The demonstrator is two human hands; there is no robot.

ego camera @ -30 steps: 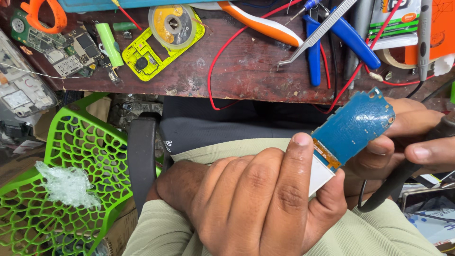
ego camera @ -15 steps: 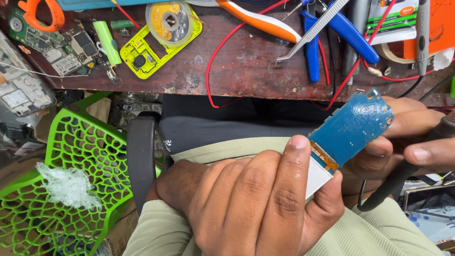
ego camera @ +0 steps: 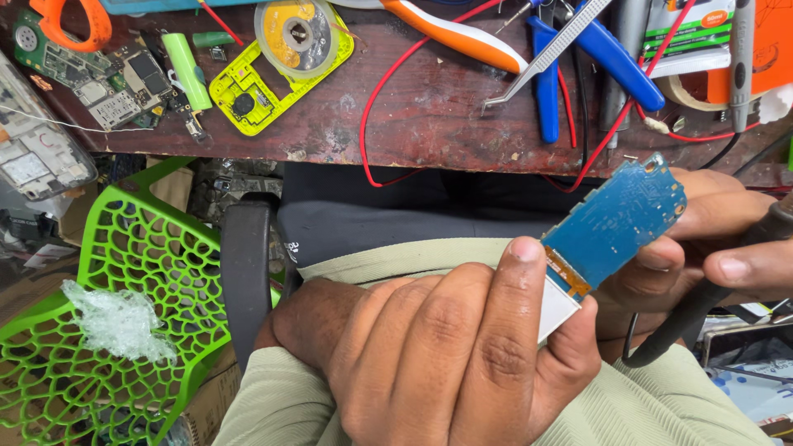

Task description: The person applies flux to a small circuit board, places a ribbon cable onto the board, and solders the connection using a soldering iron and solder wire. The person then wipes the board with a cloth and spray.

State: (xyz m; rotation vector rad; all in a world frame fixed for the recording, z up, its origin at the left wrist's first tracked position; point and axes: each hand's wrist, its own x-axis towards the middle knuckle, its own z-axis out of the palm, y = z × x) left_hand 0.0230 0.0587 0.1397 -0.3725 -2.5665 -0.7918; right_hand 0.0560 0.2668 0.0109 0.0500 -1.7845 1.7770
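Your single head-mounted camera looks steeply down, close above your left hand (ego camera: pixel 438 355); the bench (ego camera: pixel 429 124) edge runs along 12 o'clock.

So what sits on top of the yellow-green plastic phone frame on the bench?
A round solder spool rests on the yellow-green plastic phone frame's upper end; whatever lies beneath the spool is covered.

The left hand (ego camera: pixel 446 355) fills the near middle of the view, back turned up, its fingers (ego camera: pixel 504 330) stretched toward the right with the forefinger tip pressed flat and the thumb curled underneath in a pinch. The right hand (ego camera: pixel 710 239) sits at the right edge, slightly farther off, palm inward, fingers closed in a grip, thumb tip pointing left. Both wrists rest low over the lap.
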